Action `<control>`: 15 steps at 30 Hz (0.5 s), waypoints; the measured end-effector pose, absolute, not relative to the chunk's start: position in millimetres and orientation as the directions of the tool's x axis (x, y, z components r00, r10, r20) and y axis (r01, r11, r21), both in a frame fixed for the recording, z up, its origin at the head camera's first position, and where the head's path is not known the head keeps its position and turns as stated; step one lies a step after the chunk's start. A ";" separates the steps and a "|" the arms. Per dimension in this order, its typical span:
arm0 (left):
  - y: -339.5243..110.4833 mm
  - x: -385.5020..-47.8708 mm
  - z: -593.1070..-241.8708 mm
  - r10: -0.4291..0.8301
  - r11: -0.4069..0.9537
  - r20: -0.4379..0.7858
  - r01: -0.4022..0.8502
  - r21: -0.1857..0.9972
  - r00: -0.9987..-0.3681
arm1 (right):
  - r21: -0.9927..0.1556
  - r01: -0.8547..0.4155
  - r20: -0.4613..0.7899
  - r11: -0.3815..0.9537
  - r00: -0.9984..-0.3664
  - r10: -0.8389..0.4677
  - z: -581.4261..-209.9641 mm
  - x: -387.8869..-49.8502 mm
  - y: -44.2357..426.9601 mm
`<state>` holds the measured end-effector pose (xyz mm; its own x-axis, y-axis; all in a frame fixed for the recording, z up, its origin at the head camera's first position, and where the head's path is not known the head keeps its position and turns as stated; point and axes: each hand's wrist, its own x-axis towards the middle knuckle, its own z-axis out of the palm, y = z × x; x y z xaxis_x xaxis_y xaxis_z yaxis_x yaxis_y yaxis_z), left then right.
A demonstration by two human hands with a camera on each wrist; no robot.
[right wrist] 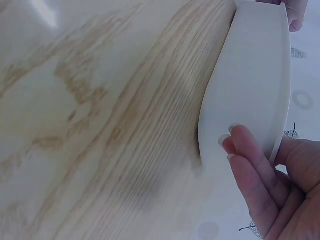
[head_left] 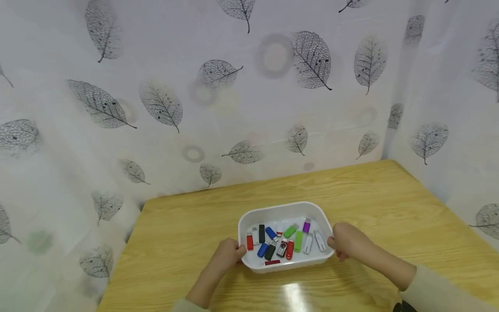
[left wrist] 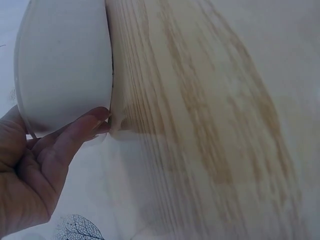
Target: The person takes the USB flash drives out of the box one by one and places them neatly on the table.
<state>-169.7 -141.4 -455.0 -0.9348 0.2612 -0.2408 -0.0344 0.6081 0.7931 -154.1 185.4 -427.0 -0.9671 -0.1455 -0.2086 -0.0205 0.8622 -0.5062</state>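
Observation:
A white plastic tray point(head_left: 280, 212) with rounded corners sits on or just above the wooden table; which of the two I cannot tell. Several USB flash drives lie loose in it, among them a purple one point(head_left: 306, 225), a light green one point(head_left: 298, 241), a black one point(head_left: 261, 233) and a red one point(head_left: 290, 250). My left hand point(head_left: 229, 253) grips the tray's left end, thumb at the rim and fingers point(left wrist: 80, 131) under the outer wall. At the opposite end my right hand point(head_left: 347, 242) holds the rim, its fingers point(right wrist: 255, 172) against the outside wall.
The wooden table point(head_left: 183, 225) spreads around the tray, its far edge against a pale curtain point(head_left: 249, 104) printed with dark leaves. More of the curtain hangs at both sides. A small dark object point(head_left: 404, 307) shows near the right sleeve.

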 end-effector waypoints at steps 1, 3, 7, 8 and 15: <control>-139.5 -169.8 -454.7 0.260 0.615 -0.246 -0.036 0.788 -0.934 | -0.496 -0.027 -0.205 0.868 -0.968 -0.147 -427.1 -153.5 187.3; -137.2 -170.2 -454.1 0.257 0.621 -0.258 -0.045 0.782 -0.931 | -0.489 -0.044 -0.196 0.871 -0.968 -0.159 -425.3 -152.8 189.7; -136.2 -170.7 -452.4 0.250 0.631 -0.269 -0.054 0.774 -0.930 | -0.455 -0.065 -0.198 0.888 -0.965 -0.172 -420.4 -153.2 190.0; -136.5 -170.8 -452.1 0.248 0.635 -0.269 -0.053 0.771 -0.931 | -0.450 -0.065 -0.204 0.891 -0.964 -0.173 -419.5 -153.3 189.5; -141.2 -171.3 -453.0 0.242 0.653 -0.279 -0.058 0.756 -0.929 | -0.428 -0.058 -0.212 0.902 -0.964 -0.162 -419.7 -152.9 183.5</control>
<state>-171.3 -141.2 -453.0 -0.9293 0.2417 -0.2795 -0.0575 0.6525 0.7556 -152.9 183.5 -419.7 -0.9637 -0.1621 -0.2122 -0.0576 0.9022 -0.4275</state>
